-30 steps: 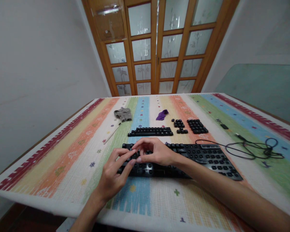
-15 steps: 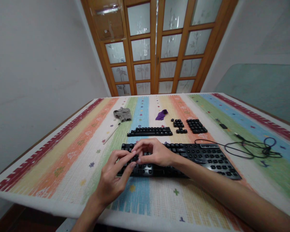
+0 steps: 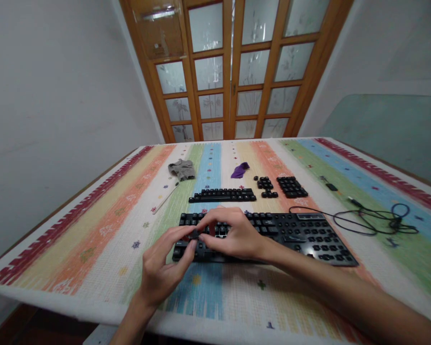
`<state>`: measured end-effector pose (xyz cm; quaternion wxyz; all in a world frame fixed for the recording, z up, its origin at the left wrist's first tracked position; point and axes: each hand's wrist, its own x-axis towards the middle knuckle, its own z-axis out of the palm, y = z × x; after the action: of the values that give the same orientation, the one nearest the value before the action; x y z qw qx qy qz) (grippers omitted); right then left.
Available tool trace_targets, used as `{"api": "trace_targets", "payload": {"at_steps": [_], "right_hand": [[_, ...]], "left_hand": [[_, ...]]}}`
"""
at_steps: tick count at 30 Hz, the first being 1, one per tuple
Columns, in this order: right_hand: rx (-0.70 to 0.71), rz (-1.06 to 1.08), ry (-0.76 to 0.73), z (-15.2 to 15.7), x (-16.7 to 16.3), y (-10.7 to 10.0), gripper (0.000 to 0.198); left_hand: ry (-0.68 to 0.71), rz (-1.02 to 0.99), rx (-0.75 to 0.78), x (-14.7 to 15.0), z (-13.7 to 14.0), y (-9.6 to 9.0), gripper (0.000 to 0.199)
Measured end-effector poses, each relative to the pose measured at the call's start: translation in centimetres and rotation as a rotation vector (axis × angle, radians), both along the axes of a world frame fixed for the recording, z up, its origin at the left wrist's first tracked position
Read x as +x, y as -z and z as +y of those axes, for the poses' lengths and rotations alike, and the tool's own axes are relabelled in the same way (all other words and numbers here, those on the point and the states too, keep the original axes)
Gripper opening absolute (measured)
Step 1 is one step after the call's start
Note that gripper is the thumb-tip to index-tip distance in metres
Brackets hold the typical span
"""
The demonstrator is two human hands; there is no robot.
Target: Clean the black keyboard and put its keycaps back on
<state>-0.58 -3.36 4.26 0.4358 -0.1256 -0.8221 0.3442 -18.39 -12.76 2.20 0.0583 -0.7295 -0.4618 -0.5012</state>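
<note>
A black keyboard (image 3: 290,235) lies on the table; several keycaps sit on its left and upper part, while its right part shows bare key stems. Over the lower left keys, my left hand (image 3: 165,266) pinches a small black keycap (image 3: 194,234) between thumb and forefinger. My right hand (image 3: 233,235) comes in from the right, its thumb and forefinger closed at the other side of that keycap. Part of the keyboard's middle is hidden under my right hand.
Behind the keyboard lie rows of loose keycaps (image 3: 222,195), a cluster (image 3: 265,183) and a block (image 3: 291,187) of more. A grey cloth (image 3: 182,169), a purple cloth (image 3: 240,170), a thin stick (image 3: 165,199), a cable (image 3: 373,225) and a small black piece (image 3: 331,187) lie around.
Both hands have shifted slightly left and down with the keycap, over the keyboard's lower left keys. The loose keycaps and cloths stay put.
</note>
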Motion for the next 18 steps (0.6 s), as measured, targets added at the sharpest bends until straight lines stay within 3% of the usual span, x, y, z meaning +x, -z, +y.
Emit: {"api": "trace_targets", "payload": {"at_steps": [3, 6, 12, 18], "right_hand": [[0.173, 0.031, 0.023, -0.3, -0.1, 0.0, 0.01], [0.255, 0.058, 0.005, -0.5, -0.1, -0.2, 0.012], [0.145, 0.065, 0.027, -1.0, 0.1, -1.2, 0.022], [0.086, 0.063, -0.012, -1.3, 0.1, -1.3, 0.011]], "left_hand": [[0.035, -0.017, 0.002, -0.2, -0.1, 0.2, 0.036], [0.086, -0.121, -0.063, -0.4, -0.2, 0.6, 0.038], [0.224, -0.609, -0.283, 0.3, -0.6, 0.6, 0.024], [0.255, -0.751, -0.309, 1.1, -0.6, 0.2, 0.019]]}}
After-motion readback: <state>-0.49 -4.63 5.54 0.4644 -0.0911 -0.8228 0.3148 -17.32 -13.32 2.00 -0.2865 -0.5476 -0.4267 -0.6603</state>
